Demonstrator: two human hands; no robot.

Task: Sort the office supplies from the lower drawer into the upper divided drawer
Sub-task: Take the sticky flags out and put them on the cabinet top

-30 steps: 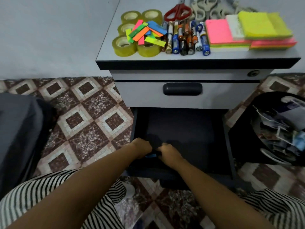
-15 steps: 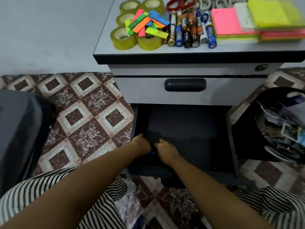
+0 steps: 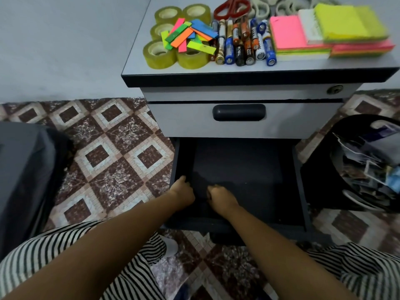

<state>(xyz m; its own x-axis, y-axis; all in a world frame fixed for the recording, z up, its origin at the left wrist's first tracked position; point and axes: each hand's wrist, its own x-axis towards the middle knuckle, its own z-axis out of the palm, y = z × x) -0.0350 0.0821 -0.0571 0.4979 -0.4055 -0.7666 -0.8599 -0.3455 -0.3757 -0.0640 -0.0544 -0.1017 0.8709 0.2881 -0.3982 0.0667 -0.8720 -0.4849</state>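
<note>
From the head camera, both forearms reach down into the open lower drawer (image 3: 300,180). The left hand (image 3: 184,192) sits near the drawer's front left corner. The right hand (image 3: 221,197) is just beside it, not touching, knuckles up. Both have their fingers curled under and hidden, so I cannot tell whether either grasps anything. The upper drawer (image 3: 184,120) is closed; tape rolls (image 3: 159,54), batteries (image 3: 240,48) and sticky notes (image 3: 287,33) lie on the cabinet top (image 3: 324,63)

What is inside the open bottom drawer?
The bottom drawer shows only its dark floor and two hands, the left hand and right hand, near its front-left corner. Whatever lies under their curled fingers is covered.
</note>
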